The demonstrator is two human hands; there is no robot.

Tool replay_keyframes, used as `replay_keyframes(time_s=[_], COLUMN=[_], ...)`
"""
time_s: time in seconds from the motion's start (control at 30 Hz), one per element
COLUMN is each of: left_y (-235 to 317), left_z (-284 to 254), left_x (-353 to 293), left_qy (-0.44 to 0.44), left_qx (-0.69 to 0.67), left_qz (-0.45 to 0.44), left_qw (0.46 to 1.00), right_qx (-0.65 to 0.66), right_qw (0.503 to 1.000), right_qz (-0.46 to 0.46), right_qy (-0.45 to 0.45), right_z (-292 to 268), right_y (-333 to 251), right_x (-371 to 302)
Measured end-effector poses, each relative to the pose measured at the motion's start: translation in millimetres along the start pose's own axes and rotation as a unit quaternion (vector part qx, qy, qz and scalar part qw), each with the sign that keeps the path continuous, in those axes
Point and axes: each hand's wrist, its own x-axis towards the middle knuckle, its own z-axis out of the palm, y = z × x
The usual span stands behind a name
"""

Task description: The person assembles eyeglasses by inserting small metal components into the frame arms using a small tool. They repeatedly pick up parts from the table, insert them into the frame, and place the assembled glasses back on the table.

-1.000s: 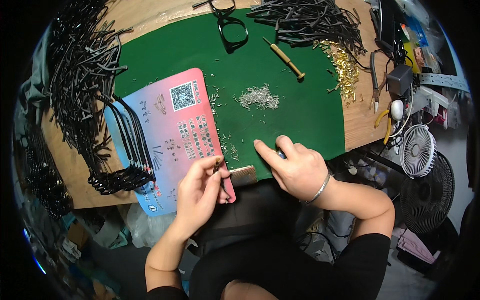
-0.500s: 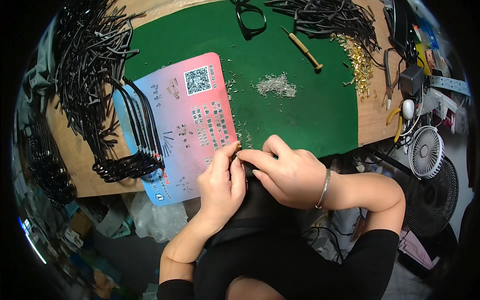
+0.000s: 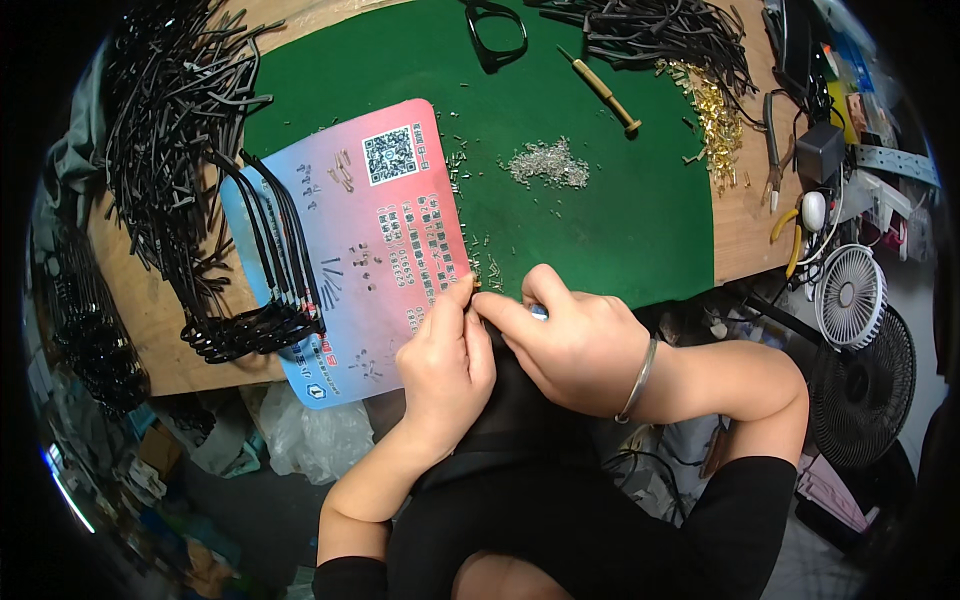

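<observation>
At the near edge of the green mat [image 3: 620,230], my left hand [image 3: 443,350] and my right hand [image 3: 578,350] meet fingertip to fingertip. The left thumb and forefinger pinch a tiny gold-coloured metal piece [image 3: 477,284], mostly hidden by the fingers. My right forefinger presses against it from the other side. Below the right knuckles a small bluish glint [image 3: 540,311] shows, too little of it to name. Just left of the hands lies a pink and blue printed sheet [image 3: 300,220] with small metal bits on it. Loose tiny pins [image 3: 490,270] are scattered past the fingertips.
Black glasses temples [image 3: 275,250] stand in a row on the sheet, beside a heap of black temples [image 3: 170,150]. Farther off are a black glasses frame [image 3: 488,45], a brass screwdriver [image 3: 605,92], silver bits [image 3: 548,163] and gold-coloured parts [image 3: 718,120]. White fan [image 3: 850,295] at right.
My right fingers have curled and shifted a little, and a bluish glint now shows under them. The left hand keeps its pinch. The whole view has moved slightly.
</observation>
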Motion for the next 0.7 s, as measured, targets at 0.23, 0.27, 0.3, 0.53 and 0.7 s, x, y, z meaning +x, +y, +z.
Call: replay_keyframes(time_s=[0.23, 0.27, 0.3, 0.53, 0.7], left_y=[2.2, 2.6, 3.3, 0.6, -0.1], left_z=[-1.9, -2.3, -2.3, -0.9, 2.2], left_x=[4.2, 5.3, 6.4, 5.7, 3.1], left_qy=[-0.009, -0.010, -0.009, -0.003, 0.009], left_qx=[-0.017, -0.015, -0.010, 0.019, 0.032], left_qz=[-0.003, 0.000, 0.009, 0.043, 0.047], left_qw=[1.000, 1.000, 1.000, 0.999, 0.998], right_qx=[0.412, 0.401, 0.389, 0.192, 0.185], right_qw=[0.880, 0.888, 0.897, 0.949, 0.969], right_qz=[0.153, 0.142, 0.132, 0.140, 0.080], right_qy=[-0.179, -0.172, -0.164, -0.208, -0.139], right_z=[-15.3, -12.0, -9.0, -19.0, -5.7], right_y=[17.7, 18.4, 19.7, 2.4, 5.5], right_x=[21.2, 20.7, 19.8, 17.9, 12.1])
